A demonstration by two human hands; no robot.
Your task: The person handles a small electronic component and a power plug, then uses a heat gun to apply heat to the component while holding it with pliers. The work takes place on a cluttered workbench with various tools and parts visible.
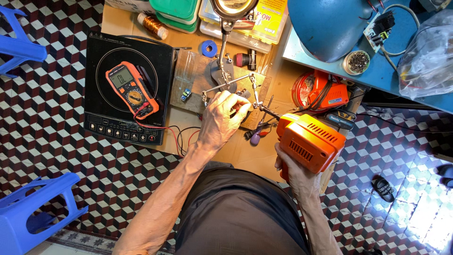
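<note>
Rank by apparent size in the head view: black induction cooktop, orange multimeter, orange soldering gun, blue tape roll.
1. Black induction cooktop
2. Orange soldering gun, though it sits nearer the camera
3. Orange multimeter
4. Blue tape roll

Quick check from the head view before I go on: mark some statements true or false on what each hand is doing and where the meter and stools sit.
1. The right hand grips an orange soldering gun. True.
2. The left hand rests on the multimeter. False: it is at the helping-hands clamp stand; the orange multimeter lies apart, untouched.
3. The multimeter lies on a black induction cooktop. True.
4. The gun's tip points away from the clamps. False: it points toward them, beside the left hand.
5. Both plastic stools are green. False: the stool at lower left and the one at upper left are blue.
</note>
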